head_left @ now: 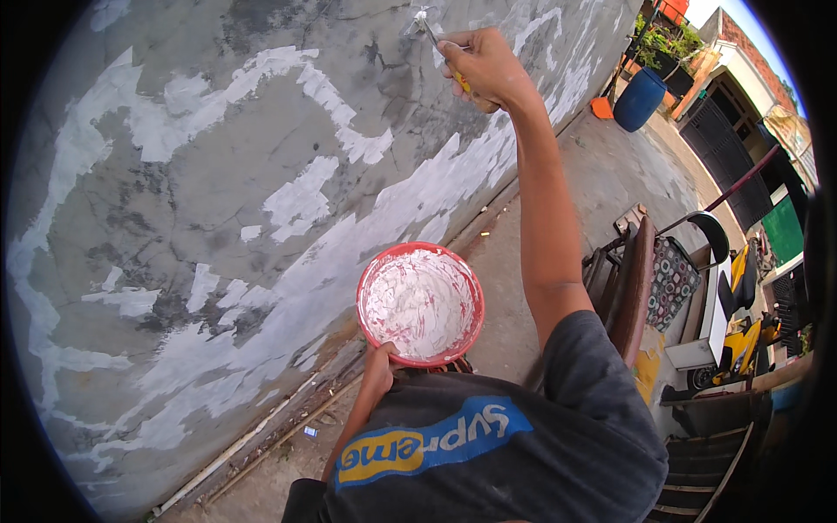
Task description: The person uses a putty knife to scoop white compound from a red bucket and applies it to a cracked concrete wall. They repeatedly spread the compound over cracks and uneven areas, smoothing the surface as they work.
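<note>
My right hand (484, 68) is raised at the cracked grey wall (157, 200), closed round the yellow handle of a putty knife (427, 31). The knife's metal blade is at the wall, with a dab of white paste at its tip. Patches and long streaks of white paste cover parts of the wall. My left hand (378, 373) grips the lower rim of a red bowl (476, 301), held low before my body, with thick white paste smeared across its inside.
Pipes (222, 462) run along the wall's foot beside the concrete ground (628, 174). At the right stand a patterned cushioned seat (671, 288), other furniture, and a yellow motorbike (741, 349). Farther back are a blue barrel (639, 100), an orange dustpan (601, 108), plants and dark gates (724, 148).
</note>
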A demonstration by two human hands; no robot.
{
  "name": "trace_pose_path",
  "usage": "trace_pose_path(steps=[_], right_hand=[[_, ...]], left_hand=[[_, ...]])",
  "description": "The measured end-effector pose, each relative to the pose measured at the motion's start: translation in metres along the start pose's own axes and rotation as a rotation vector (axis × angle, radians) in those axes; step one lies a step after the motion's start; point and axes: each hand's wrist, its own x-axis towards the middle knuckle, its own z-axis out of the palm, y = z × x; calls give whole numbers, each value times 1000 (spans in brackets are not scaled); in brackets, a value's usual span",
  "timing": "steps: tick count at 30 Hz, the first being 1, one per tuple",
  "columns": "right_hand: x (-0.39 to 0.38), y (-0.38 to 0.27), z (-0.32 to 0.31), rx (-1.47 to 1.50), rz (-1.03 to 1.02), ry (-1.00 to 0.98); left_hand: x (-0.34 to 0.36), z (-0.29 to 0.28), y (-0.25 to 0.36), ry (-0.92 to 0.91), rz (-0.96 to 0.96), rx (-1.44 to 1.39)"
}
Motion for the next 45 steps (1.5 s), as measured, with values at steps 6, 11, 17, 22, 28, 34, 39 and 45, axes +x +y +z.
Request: trace_pose_path(steps=[6,11,17,22,28,34,39,45], right_hand=[[-30,-9,11,138,-39,-231],[-17,5,-24,213,-25,26],[11,-5,-22,57,-18,112],[-10,-22,-7,62,-133,-93],[-13,-13,25,-203,-360,312],[-12,32,78,-345,-544,511],[-25,31,38,-282,-485,266],[-2,-15,-1,-239,-345,213]], left_hand=[[-4,1,4,-69,-3,1],[-16,6,7,-37,39,-19],[-18,-9,-3,28,81,-45],[-14,-22,-7,35,5,-69],[-30,-6,2,42,53,-71],[-25,-18,-11,46,54,-51],[-21,-32,-17,85,-5,-46],[-25,-17,-8,59,-9,-43]])
